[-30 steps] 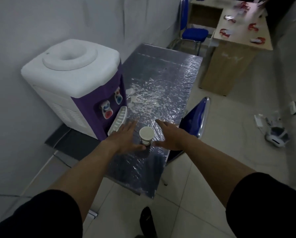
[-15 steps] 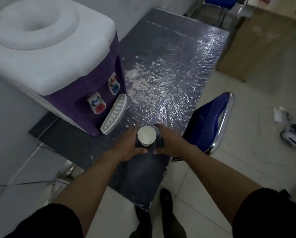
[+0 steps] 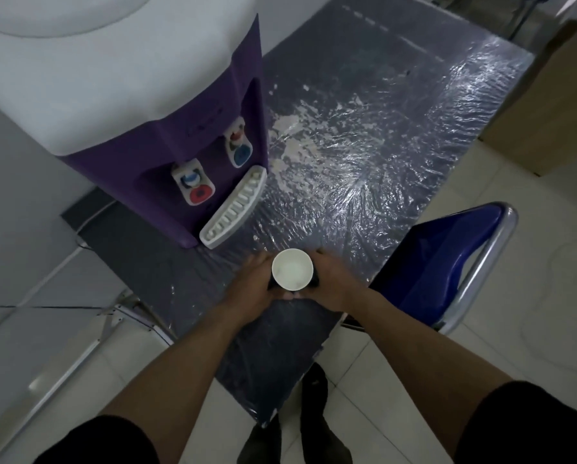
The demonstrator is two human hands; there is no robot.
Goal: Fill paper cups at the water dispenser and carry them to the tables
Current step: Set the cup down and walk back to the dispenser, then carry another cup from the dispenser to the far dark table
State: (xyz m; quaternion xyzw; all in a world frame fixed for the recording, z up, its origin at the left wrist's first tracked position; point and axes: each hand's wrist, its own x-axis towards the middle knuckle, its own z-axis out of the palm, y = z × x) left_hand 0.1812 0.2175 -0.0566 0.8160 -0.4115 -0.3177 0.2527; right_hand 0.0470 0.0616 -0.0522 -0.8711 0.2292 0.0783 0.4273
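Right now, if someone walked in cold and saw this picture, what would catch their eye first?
Probably the white paper cup, cupped between the left hand and right hand above the near end of the plastic-wrapped table. Next, the purple and white water dispenser at upper left, with its two taps and white drip tray facing the cup. A blue chair stands at the table's right.
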